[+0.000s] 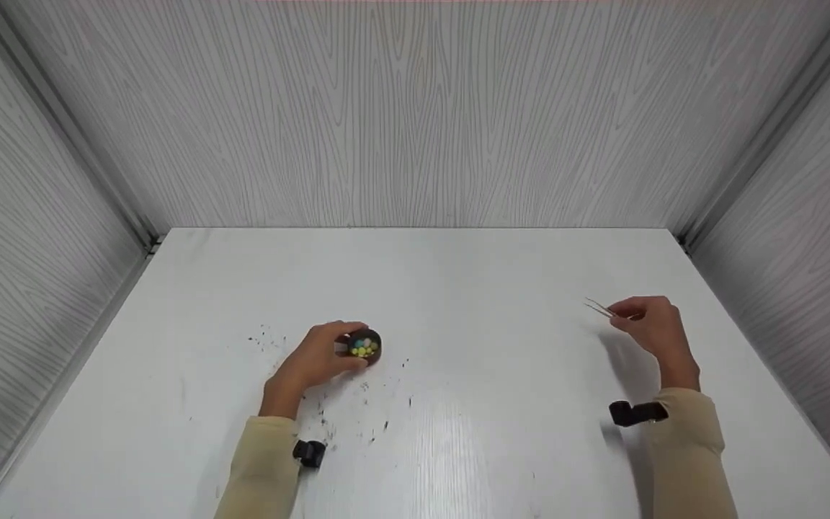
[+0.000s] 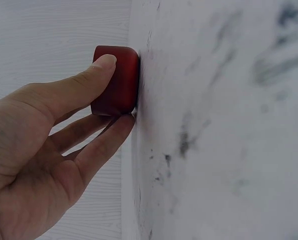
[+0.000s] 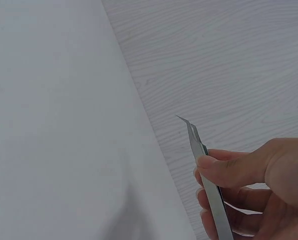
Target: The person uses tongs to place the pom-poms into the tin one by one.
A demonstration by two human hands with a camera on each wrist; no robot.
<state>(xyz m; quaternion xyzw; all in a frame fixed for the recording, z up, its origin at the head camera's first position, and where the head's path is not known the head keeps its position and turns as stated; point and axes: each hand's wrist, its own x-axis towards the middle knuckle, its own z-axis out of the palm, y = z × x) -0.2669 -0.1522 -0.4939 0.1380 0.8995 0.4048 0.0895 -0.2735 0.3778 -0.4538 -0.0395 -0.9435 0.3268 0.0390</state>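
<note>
My left hand (image 1: pixel 320 355) grips a small round cup (image 1: pixel 376 358) by its sides, thumb on the near side and fingers round the far one. Small yellow, blue and pale beads (image 1: pixel 364 348) lie inside it. In the left wrist view the cup (image 2: pixel 120 80) shows a smooth dark red wall, its base at the white tabletop. Off to the right, my right hand (image 1: pixel 651 324) pinches a pair of metal tweezers (image 3: pixel 208 185) between thumb and fingers. The bent tips point left and stand slightly apart, above the table, with nothing between them.
The white tabletop (image 1: pixel 487 339) carries dark specks and smudges (image 1: pixel 325 418) around the left hand. Wood-grain panels (image 1: pixel 415 115) rise at the back and on both sides. Each wrist wears a small black camera, such as the right one (image 1: pixel 631 413).
</note>
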